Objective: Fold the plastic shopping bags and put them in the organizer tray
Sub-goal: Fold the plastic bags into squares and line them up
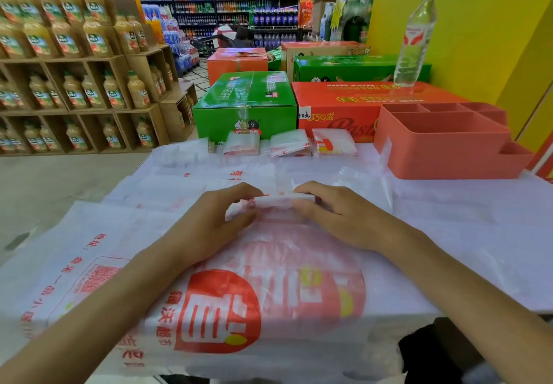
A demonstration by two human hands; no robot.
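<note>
A white plastic shopping bag (269, 288) with red print lies flat in front of me, its far end rolled into a narrow fold (281, 199). My left hand (221, 219) and my right hand (332, 210) both pinch that fold from either side. Three folded bags (290, 143) lie in a row at the table's far edge. The salmon organizer tray (443, 156) stands at the far right with its compartments showing nothing inside.
More flat bags (167, 192) are spread under and left of the one I hold. Green (245, 105) and orange (359, 105) cartons stand behind the table, a water bottle (414, 39) on the orange one. Juice shelves (74, 69) fill the left.
</note>
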